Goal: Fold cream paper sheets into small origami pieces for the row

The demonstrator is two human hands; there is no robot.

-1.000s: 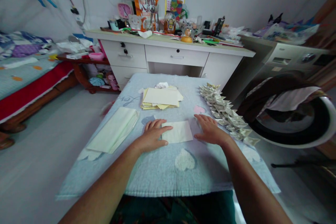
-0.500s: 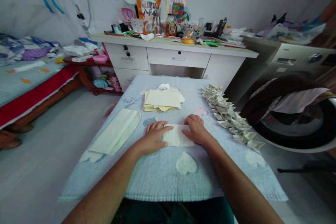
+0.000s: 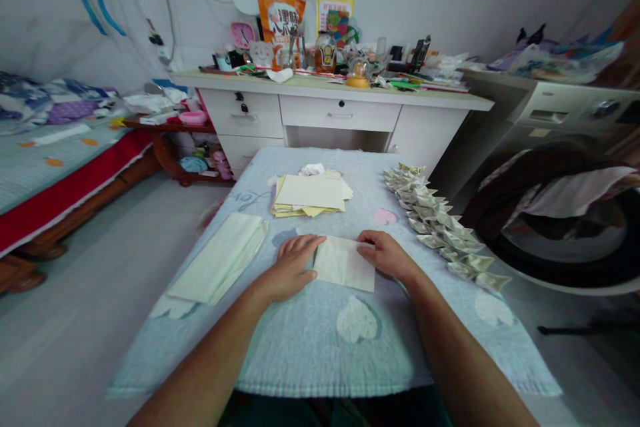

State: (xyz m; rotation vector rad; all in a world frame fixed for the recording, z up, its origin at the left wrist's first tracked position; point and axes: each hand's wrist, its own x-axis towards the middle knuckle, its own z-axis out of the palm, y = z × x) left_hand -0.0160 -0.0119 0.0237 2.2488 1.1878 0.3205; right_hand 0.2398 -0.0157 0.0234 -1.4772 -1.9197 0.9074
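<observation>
A small cream sheet of paper with a faint vertical crease lies slightly askew between my hands on the cloth-covered table. My left hand holds its left edge, index finger at the upper corner and thumb near the lower one. At the upper right edge, the thumb and bent fingers of my right hand pinch the sheet; some fingertips are hidden. Beyond them sits a stack of cream and yellow paper. To the left lies a pile of longer folded pale sheets.
Rows of folded paper boats run along the right side of the table. A crumpled white paper lies behind the stack. A cluttered white desk stands at the back, a washing machine at right, a bed at left.
The sheet has turned slightly clockwise, its right end now nearer me. My right hand's fingers have curled in from lying spread on it to gripping its edge. The camera view has shifted slightly.
</observation>
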